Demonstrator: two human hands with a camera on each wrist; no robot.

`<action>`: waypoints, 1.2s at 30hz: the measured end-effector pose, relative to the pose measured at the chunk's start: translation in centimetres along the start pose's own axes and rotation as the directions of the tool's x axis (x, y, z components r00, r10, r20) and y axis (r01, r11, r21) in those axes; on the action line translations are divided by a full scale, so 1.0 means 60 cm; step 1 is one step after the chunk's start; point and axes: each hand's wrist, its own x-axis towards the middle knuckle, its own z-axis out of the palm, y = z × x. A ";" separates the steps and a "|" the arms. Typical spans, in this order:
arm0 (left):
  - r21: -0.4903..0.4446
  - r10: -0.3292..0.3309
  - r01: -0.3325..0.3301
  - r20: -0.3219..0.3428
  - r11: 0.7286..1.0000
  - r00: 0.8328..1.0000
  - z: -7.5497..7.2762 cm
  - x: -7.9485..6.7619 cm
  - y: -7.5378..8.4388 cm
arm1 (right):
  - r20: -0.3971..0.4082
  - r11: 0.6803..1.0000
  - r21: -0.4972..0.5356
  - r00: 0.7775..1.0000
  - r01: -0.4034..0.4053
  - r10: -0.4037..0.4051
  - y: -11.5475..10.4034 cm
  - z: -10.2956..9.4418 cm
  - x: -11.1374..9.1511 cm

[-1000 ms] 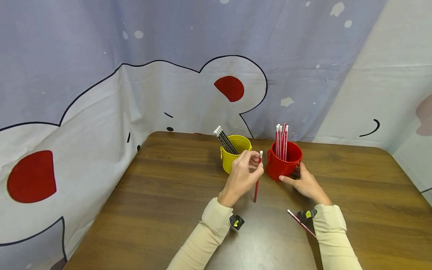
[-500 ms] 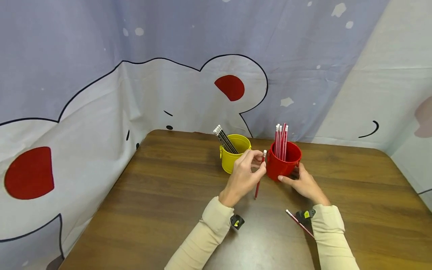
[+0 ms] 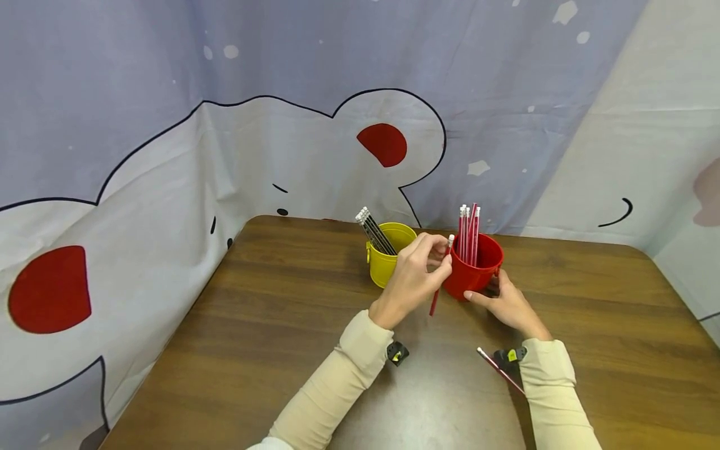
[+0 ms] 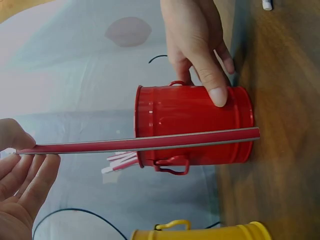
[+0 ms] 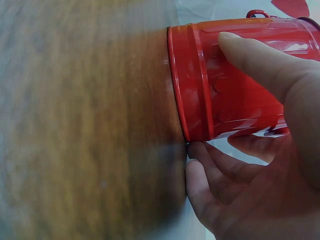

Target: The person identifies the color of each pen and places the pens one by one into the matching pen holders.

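Observation:
My left hand pinches a red pencil near its white eraser end, point downward, just left of the red bucket. In the left wrist view the pencil stretches across the front of the bucket, held between thumb and fingertips. Several red and white striped pencils stand in that bucket, erasers up. My right hand holds the bucket low on its right side. The right wrist view has its thumb along the bucket wall and the other fingers beside the base.
Left of the red bucket stands a yellow bucket with several black pencils leaning left in it. One loose striped pencil lies on the wooden table by the right wrist. A printed curtain hangs behind the table.
My left hand has moved right and slightly up with the red pencil, bringing it close to the red bucket. The right hand stays on the bucket.

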 end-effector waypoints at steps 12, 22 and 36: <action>0.037 0.043 -0.044 0.017 0.998 0.999 0.001 0.040 0.004 | 0.012 1.000 -0.018 1.000 -0.018 0.018 0.006 -0.002 -0.001; 0.042 0.056 -0.056 0.006 0.998 0.998 -0.004 0.091 0.016 | 0.019 0.999 -0.043 0.999 -0.030 0.031 0.002 -0.006 -0.001; 0.097 0.117 -0.120 0.033 0.988 0.993 0.005 0.154 0.032 | 0.018 0.999 -0.043 1.000 -0.015 0.015 -0.002 -0.011 0.000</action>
